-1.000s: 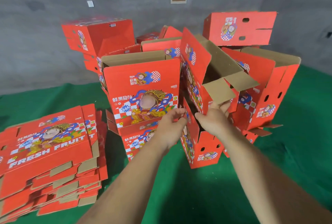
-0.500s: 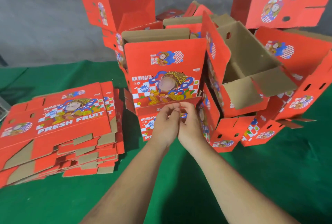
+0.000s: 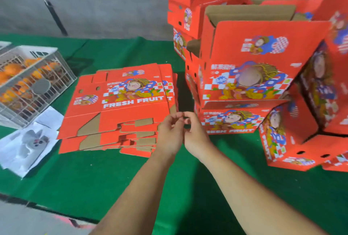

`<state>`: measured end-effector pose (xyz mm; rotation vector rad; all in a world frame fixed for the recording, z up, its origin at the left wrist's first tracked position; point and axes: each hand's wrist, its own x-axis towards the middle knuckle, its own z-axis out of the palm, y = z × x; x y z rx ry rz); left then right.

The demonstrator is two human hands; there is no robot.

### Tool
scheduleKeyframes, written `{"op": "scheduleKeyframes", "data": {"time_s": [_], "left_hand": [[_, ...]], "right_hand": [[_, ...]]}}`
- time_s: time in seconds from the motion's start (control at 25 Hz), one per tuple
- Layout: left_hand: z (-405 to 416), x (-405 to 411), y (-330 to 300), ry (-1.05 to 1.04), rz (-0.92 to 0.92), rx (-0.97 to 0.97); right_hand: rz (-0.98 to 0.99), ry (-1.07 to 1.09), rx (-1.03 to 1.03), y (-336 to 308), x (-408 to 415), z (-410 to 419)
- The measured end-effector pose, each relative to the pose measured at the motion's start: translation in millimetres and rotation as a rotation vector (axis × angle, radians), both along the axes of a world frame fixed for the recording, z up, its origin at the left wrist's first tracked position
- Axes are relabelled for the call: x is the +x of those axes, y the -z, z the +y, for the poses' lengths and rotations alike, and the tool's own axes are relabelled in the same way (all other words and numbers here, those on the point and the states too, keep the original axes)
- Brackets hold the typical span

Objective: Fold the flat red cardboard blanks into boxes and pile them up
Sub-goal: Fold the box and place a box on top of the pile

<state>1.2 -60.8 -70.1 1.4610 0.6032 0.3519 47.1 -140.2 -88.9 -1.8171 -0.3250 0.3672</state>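
Hands meet between the blanks and the boxes.
Left hand (image 3: 170,135) and right hand (image 3: 195,136) touch, fingers loosely curled, holding nothing, just right of the blanks (image 3: 120,110); bare green cloth (image 3: 79,184) lies nearer; boxes (image 3: 250,76), further right, are cut off.
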Motion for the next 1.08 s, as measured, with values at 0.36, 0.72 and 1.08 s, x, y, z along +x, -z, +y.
{"op": "scheduleKeyframes", "data": {"time_s": [0.36, 0.72, 1.08], "left_hand": [[186, -28, 48, 0.118, 0.618, 0.987], [222, -50, 55, 0.315, 0.416, 1.164], [188, -94, 30, 0.223, 0.650, 0.726]], "right_hand": [[-0.018, 0.102, -0.692, 25, 26, 105], [0.270, 0.532, -0.107, 19, 4, 106], [0.325, 0.562, 0.334, -15, -11, 22]]}}
